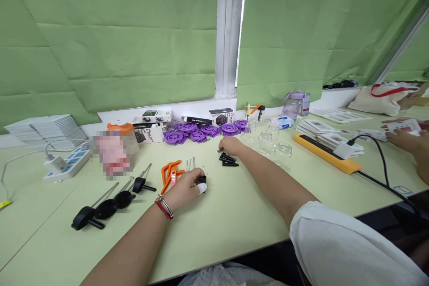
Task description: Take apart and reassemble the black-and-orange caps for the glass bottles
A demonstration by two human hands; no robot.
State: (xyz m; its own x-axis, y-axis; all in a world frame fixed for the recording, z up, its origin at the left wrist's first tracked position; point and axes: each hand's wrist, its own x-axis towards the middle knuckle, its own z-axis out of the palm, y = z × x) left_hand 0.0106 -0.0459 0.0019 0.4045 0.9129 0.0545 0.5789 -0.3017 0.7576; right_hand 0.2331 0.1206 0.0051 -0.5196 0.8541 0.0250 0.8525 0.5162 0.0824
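Observation:
My left hand (188, 186) is closed around a small black plastic part (202, 179), above the table in front of me. White tape or bandage covers one fingertip, and bracelets circle the wrist. Beyond it lie orange plastic brackets (170, 176) and thin metal rods (193, 162). Farther out, my right hand (232, 146) has its fingers drawn together just beyond a small group of black stick-like pieces (229, 161). Something small and dark shows at its fingertips, too small to name. At the left rest several black round knobs (83, 217) with metal shafts.
Purple wheel-shaped parts (197, 135) and boxes (221, 117) line the wall. Clear jars (266, 140) stand right of my right hand, before a yellow power strip (326, 154). A white power strip (72, 165) lies left. Another person's hands (407, 136) hold a card at far right.

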